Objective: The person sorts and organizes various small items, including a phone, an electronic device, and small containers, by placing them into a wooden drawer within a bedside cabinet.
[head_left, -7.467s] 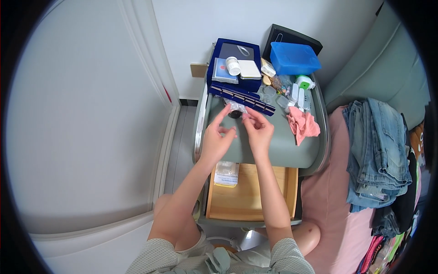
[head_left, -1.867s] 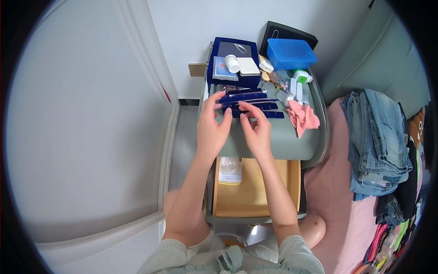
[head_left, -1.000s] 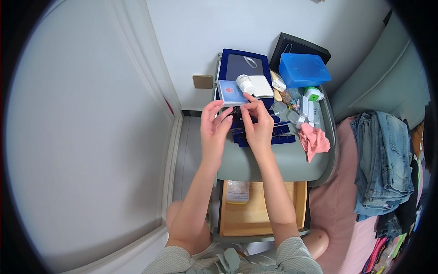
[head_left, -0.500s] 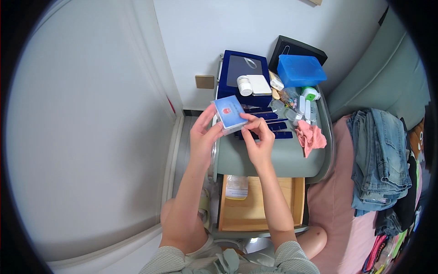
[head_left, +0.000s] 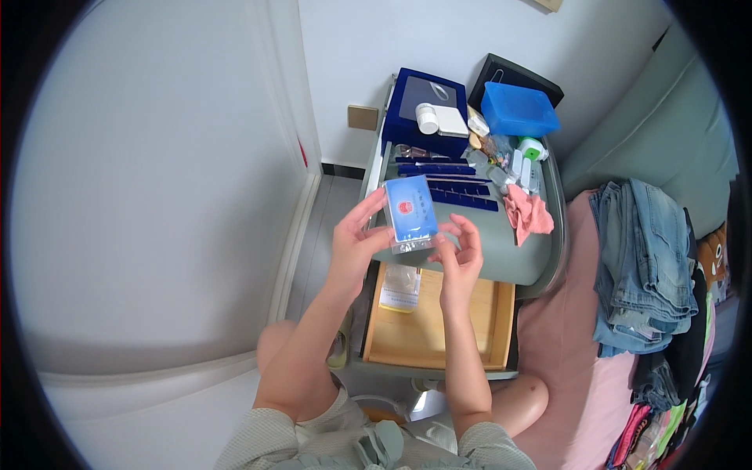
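A blue card or booklet with a red emblem [head_left: 410, 207] sits in a transparent plastic sleeve, raised above the front of the green-grey nightstand top [head_left: 517, 254]. My left hand [head_left: 356, 243] grips its left edge, thumb in front and fingers behind. At the lower right corner, the thumb and fingers of my right hand [head_left: 462, 254] hold the sleeve's edge. Behind the card lie several navy strips [head_left: 462, 190]. Below my hands, an open wooden drawer [head_left: 439, 337] contains a transparent packet with a yellow edge [head_left: 400, 290].
A navy box [head_left: 401, 125] bears a white bottle [head_left: 427, 118] and a flat white box [head_left: 452, 122]. Nearby are a blue plastic box [head_left: 520, 110], small containers and a pink cloth [head_left: 529, 214]. Folded jeans [head_left: 646, 262] lie on the pink bed at right; a white panel [head_left: 157, 196] stands left.
The card has been turned more upright and faces me more squarely, slightly lower and to the right. My right hand has shifted to its lower right corner. The view has also moved a little.
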A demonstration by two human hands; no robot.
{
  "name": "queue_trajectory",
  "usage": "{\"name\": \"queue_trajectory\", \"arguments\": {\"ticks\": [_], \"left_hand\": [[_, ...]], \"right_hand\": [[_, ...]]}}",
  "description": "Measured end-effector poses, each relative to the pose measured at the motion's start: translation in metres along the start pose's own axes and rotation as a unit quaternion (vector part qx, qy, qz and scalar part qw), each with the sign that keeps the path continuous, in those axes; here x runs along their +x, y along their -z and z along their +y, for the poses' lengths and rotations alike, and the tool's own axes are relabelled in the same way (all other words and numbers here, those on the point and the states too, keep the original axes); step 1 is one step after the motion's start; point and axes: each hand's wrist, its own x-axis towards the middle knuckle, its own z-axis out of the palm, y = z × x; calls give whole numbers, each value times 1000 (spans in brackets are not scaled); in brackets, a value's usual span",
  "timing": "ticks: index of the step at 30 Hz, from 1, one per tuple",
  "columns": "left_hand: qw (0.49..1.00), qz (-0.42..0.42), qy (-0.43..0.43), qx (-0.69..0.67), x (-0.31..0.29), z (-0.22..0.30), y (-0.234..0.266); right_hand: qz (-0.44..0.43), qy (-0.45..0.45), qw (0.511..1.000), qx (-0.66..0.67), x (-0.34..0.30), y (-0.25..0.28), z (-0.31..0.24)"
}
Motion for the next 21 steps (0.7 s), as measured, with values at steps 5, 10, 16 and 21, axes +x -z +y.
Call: {"name": "queue_trajectory", "arguments": {"ticks": [5,10,16,21], "left_hand": [[1000,7,11,20,-39,-25,1],[995,-10,42,85,-69,-62,-5],[975,-43,80,202,-92,-121,-7],[957,-69,80,271,-95,-154,7]], "right_hand": [[15,-118,992,44,-42,32,16],[59,-186,978,73,-81,66,31],[27,-238,971,-15,-114,117,44],[-34,-248,962,-112,-120,135,56]]}}
